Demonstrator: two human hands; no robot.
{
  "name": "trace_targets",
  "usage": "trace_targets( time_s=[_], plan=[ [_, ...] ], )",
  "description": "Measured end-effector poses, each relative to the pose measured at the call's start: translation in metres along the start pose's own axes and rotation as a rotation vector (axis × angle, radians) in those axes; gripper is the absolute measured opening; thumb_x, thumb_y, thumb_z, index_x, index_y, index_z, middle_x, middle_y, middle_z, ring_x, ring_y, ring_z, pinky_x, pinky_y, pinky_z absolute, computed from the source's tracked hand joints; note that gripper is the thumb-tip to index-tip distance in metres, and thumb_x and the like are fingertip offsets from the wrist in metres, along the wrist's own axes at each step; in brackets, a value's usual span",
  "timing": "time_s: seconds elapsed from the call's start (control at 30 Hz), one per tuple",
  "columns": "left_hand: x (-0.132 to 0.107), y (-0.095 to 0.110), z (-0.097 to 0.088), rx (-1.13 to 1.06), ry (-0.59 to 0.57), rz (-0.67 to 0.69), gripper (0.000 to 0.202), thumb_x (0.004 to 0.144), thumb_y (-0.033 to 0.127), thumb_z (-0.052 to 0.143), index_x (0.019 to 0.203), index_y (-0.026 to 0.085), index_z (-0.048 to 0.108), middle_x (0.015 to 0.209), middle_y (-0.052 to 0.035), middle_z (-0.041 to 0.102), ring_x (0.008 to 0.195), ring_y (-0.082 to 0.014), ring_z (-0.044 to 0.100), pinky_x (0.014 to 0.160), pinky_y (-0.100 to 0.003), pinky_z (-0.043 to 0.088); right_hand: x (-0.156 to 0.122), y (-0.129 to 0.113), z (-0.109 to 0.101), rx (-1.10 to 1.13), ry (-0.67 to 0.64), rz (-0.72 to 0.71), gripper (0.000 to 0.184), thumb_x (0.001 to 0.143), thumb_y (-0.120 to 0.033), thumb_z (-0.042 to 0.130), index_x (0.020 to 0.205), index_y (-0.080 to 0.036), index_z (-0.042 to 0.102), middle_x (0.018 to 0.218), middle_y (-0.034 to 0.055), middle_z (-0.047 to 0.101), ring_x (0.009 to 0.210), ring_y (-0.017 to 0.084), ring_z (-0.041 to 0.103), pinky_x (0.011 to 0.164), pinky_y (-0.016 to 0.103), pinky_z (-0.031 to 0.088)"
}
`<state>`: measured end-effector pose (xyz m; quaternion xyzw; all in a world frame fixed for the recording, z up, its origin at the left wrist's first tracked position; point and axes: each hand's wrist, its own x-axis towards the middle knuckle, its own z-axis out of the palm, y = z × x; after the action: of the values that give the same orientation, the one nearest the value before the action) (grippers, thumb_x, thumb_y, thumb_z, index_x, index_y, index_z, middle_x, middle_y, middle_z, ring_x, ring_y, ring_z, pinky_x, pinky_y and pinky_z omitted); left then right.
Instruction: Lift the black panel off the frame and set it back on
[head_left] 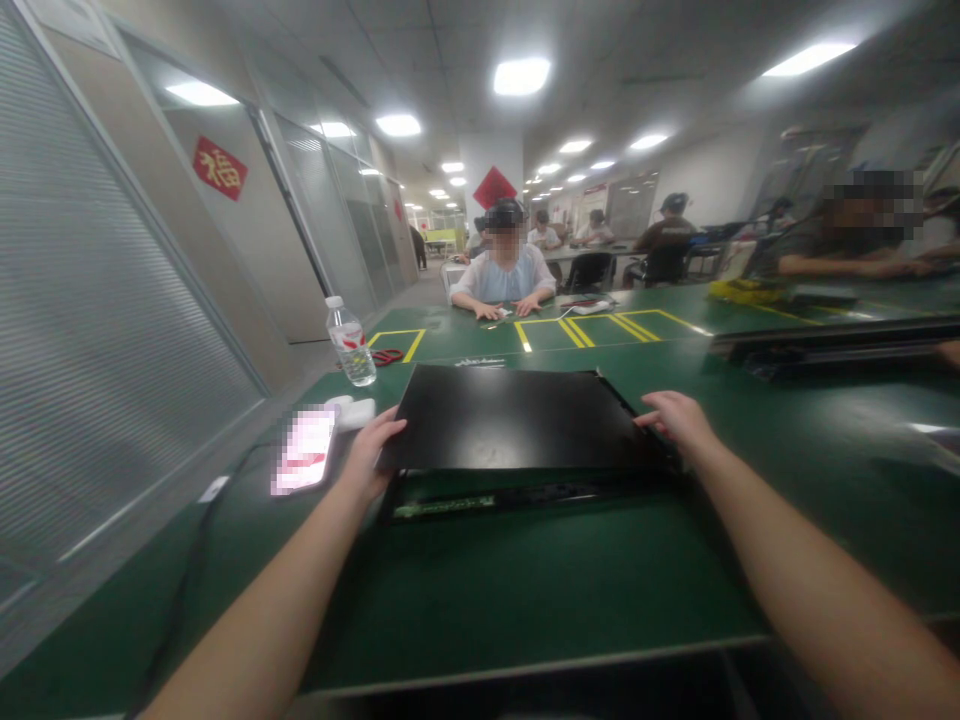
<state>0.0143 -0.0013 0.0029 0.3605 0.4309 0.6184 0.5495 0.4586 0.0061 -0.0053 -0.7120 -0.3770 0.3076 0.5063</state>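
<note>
A flat black panel lies on the green table in front of me, its near edge lifted over a thin black frame strip. My left hand grips the panel's near left corner, thumb on top. My right hand holds the near right corner, fingers curled over the edge.
A phone with a lit screen and a small white case lie to the left, with a cable trailing off. A water bottle and red scissors stand further back. Another black panel lies right. People sit at tables beyond.
</note>
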Motion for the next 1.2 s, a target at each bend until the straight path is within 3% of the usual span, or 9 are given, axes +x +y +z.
trace_targets(
  time_s=[0.33,0.6,0.9,1.2],
  plan=[
    [-0.003,-0.001,0.004,0.038,0.015,-0.026,0.043,0.058,0.015,0.079,0.101,0.013,0.078,0.083,-0.008,0.08,0.074,-0.0241,0.074,0.061,-0.028,0.055,0.004,0.006,-0.003,-0.062,0.021,-0.019,0.011,0.081,-0.025,0.06,0.089,-0.019,0.063,0.059,0.0056,0.07,0.046,0.013,0.045,0.046,0.023,0.033],
    [-0.003,-0.002,0.005,0.04,0.007,-0.066,0.051,0.06,0.013,0.078,0.11,0.01,0.077,0.083,-0.0097,0.08,0.073,-0.0243,0.074,0.06,-0.027,0.056,0.012,0.014,-0.004,-0.106,0.035,-0.041,0.023,0.08,-0.031,0.06,0.097,-0.017,0.066,0.066,0.0077,0.074,0.047,0.014,0.047,0.046,0.024,0.035],
    [-0.005,-0.001,0.007,0.046,-0.005,-0.067,0.038,0.063,0.011,0.078,0.101,0.012,0.078,0.086,-0.0095,0.081,0.077,-0.0242,0.076,0.062,-0.027,0.057,0.023,0.025,-0.004,-0.159,0.066,-0.091,0.028,0.08,-0.035,0.063,0.101,-0.017,0.067,0.069,0.0078,0.074,0.061,0.019,0.063,0.057,0.026,0.044],
    [-0.005,-0.001,0.009,0.074,0.046,-0.1,0.035,0.065,0.009,0.076,0.1,0.014,0.078,0.082,-0.008,0.08,0.066,-0.0212,0.073,0.058,-0.027,0.056,0.016,0.017,-0.004,-0.365,0.058,-0.114,0.017,0.08,-0.03,0.062,0.093,-0.021,0.068,0.075,0.0056,0.076,0.075,0.021,0.068,0.06,0.027,0.044]
  ],
)
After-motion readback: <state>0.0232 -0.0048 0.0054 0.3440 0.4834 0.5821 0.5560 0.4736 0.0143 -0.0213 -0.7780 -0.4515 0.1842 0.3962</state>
